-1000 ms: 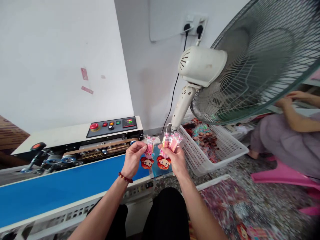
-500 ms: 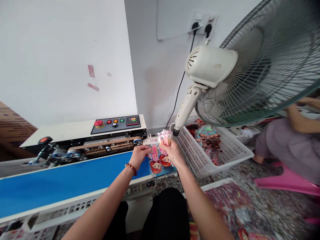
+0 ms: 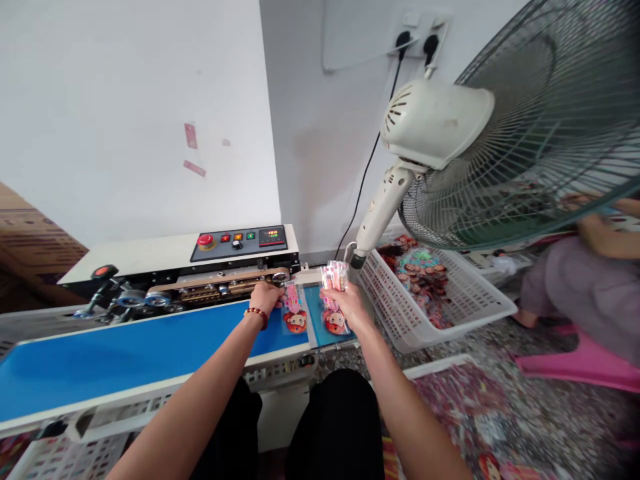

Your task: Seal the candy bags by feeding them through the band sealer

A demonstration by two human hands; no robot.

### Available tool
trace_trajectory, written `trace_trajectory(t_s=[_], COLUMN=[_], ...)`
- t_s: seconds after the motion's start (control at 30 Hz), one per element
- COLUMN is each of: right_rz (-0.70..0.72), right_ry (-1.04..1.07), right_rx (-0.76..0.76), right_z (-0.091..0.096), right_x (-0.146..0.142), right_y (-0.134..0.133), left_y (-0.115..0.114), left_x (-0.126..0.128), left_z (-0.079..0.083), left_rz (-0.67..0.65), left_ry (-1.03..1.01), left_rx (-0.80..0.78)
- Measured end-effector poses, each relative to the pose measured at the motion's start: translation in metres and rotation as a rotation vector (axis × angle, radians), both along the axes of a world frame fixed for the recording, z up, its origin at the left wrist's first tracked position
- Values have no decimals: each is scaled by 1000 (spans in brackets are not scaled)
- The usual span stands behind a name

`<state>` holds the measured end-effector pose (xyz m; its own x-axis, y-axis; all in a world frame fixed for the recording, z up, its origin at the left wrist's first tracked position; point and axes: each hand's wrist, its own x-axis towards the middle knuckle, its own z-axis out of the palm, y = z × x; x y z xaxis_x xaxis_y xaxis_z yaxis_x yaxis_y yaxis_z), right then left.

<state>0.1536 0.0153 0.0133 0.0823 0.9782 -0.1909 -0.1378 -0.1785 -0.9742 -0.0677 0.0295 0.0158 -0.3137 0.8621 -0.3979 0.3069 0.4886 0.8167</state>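
Observation:
My left hand point(image 3: 266, 297), with a beaded bracelet at the wrist, pinches the edge of a clear plastic packet point(image 3: 295, 320) printed with a red-haired cartoon face. That packet lies over the right end of the blue conveyor belt point(image 3: 200, 343), close to the sealing machine's rollers point(image 3: 280, 275). To the right, my right hand point(image 3: 345, 303) is closed round a stack of similar packets point(image 3: 334, 319), whose tops fan out above the fingers. A strip of bare belt end shows between the single packet and the stack.
The band sealer's control panel point(image 3: 239, 241) has a red stop button and lit display. A large fan point(image 3: 435, 127) leans in at the right. White baskets point(image 3: 480, 303) of packets stand on the floor. Another person point(image 3: 565, 280) sits at far right beside a pink stool point(image 3: 580, 363).
My left hand has drawn one packet leftward, away from the stack, toward the rollers. My right hand still holds the stack at the belt's end. The view has shifted slightly.

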Motion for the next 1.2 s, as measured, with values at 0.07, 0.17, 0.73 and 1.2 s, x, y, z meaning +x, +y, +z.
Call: trace_trajectory(t_s=[0.07,0.17,0.73,1.2], right_rz=[-5,-4,130,102], right_ry=[37,90,80,110], right_rx=[-10,-31,1,147], right_z=[3,3,0,27], right_x=[-4,-13,-19,8], right_y=[-6,-12,-22,-25], left_y=[-5,-22,-35,-44], left_x=[-18,-50,53,51], left_z=[2,8,10,45], left_rz=[29,4,-25,-143], left_ry=[37,113,-323,-320], left_rx=[-22,-58,297,761])
